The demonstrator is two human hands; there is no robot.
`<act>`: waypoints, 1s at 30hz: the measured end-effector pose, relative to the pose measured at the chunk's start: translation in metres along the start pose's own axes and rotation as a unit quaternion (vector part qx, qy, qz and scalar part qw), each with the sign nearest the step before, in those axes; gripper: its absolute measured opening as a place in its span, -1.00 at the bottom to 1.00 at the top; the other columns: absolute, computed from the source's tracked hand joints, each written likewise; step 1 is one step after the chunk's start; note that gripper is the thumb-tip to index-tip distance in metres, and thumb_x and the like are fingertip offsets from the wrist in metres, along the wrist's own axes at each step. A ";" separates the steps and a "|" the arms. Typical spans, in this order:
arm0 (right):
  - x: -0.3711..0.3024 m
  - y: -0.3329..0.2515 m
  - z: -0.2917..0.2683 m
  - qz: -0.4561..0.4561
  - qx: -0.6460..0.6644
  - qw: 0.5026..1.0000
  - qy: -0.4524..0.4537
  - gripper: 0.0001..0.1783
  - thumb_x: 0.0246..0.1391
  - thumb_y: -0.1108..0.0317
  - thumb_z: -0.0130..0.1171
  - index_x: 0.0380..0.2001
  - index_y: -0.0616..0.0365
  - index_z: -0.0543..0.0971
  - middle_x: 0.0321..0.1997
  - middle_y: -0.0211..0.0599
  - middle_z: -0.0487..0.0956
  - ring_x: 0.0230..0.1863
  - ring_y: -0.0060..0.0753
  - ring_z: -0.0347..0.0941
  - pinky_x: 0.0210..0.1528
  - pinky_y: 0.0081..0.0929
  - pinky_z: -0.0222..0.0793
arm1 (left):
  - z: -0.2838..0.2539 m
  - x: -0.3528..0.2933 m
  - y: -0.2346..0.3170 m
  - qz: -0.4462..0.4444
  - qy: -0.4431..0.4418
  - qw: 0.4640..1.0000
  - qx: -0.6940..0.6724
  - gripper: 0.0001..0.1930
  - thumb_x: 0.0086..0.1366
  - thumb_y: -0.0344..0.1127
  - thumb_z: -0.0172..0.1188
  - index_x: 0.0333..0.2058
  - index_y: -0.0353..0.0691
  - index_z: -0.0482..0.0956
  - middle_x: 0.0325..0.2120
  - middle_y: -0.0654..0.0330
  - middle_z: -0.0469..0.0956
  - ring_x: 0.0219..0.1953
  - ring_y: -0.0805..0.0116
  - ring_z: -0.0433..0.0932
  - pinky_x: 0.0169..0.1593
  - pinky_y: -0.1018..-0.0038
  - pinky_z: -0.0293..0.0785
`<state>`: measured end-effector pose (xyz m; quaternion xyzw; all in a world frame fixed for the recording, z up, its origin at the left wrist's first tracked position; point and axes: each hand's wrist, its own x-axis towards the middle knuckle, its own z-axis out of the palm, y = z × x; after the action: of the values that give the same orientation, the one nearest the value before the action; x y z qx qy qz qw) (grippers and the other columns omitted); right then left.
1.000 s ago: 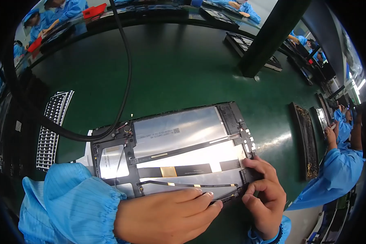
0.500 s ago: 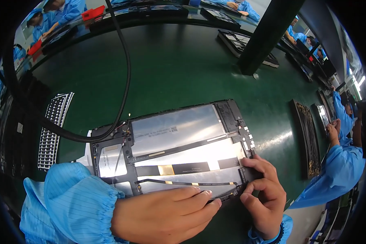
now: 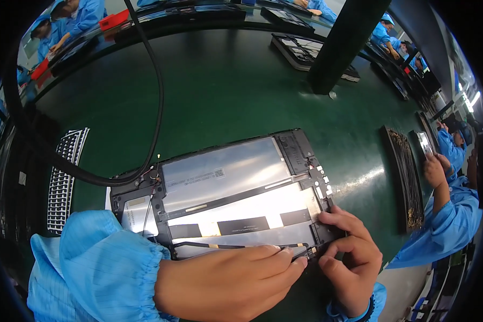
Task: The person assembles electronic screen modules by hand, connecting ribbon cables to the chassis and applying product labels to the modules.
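An opened tablet (image 3: 300, 153) lies in front of me, its black frame round silvery battery panels (image 3: 214, 166). Along its near side runs a thin black flat cable (image 3: 198, 245) with gold patches. My left hand (image 3: 233, 279) reaches across the near edge, fingers pressed together at the cable's right end; whatever is between the fingertips is hidden. At the tablet's near right corner, my right hand (image 3: 354, 249) has its index finger on the frame edge, with the thumb and other fingers curled round the corner. White paper (image 3: 108, 198) pokes out beyond the tablet's left end.
A thick black cable (image 3: 160, 91) hangs in a loop over the tablet's left end. White perforated strips (image 3: 67, 177) lie at left, and a black tray of thin wires (image 3: 405, 182) at right. A dark post (image 3: 346, 48) rises behind. Co-workers in blue (image 3: 440, 209) sit around.
The tablet appears slightly farther left in view. My left fingertips have shifted right along its near edge, closer to the corner. My right hand stays almost where it was.
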<state>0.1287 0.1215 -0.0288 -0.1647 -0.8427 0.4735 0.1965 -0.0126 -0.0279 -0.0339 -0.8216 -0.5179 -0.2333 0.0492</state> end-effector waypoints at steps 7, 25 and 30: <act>-0.004 -0.004 0.000 -0.043 0.013 0.998 0.048 -0.89 -0.50 0.54 0.11 -0.73 0.24 0.40 -0.22 -0.09 0.49 -0.01 -0.01 0.28 0.03 -0.21 0.14 | 0.021 -0.008 0.020 -0.105 0.085 0.970 -0.204 -0.66 0.01 -0.32 0.00 -0.25 -0.43 0.44 -0.17 -0.01 0.41 -0.12 0.18 0.40 -0.04 0.40 0.31; 0.002 -0.010 0.004 -0.260 -0.244 0.934 -0.011 -0.84 -0.36 0.62 0.15 -0.54 0.30 0.51 -0.27 -0.12 0.48 -0.23 -0.09 0.37 -0.16 -0.33 0.28 | -0.010 -0.002 0.007 -0.037 -0.068 0.997 0.006 -0.60 0.01 -0.30 -0.01 -0.17 -0.42 0.39 -0.12 0.01 0.38 -0.03 0.16 0.33 0.05 0.41 0.23; 0.000 -0.010 0.005 -0.251 -0.278 0.926 -0.035 -0.87 -0.52 0.60 0.09 -0.70 0.24 0.42 -0.32 -0.20 0.49 -0.18 -0.07 0.33 -0.15 -0.25 0.25 | 0.000 0.005 0.009 -0.063 -0.082 0.995 -0.002 -0.71 -0.01 -0.36 -0.02 -0.28 -0.34 0.45 -0.22 0.08 0.44 -0.18 0.32 0.43 -0.11 0.58 0.32</act>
<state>0.1260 0.1129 -0.0223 0.0214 -0.9607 0.1605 0.2255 -0.0034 -0.0280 -0.0301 -0.8040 -0.5702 -0.1686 -0.0102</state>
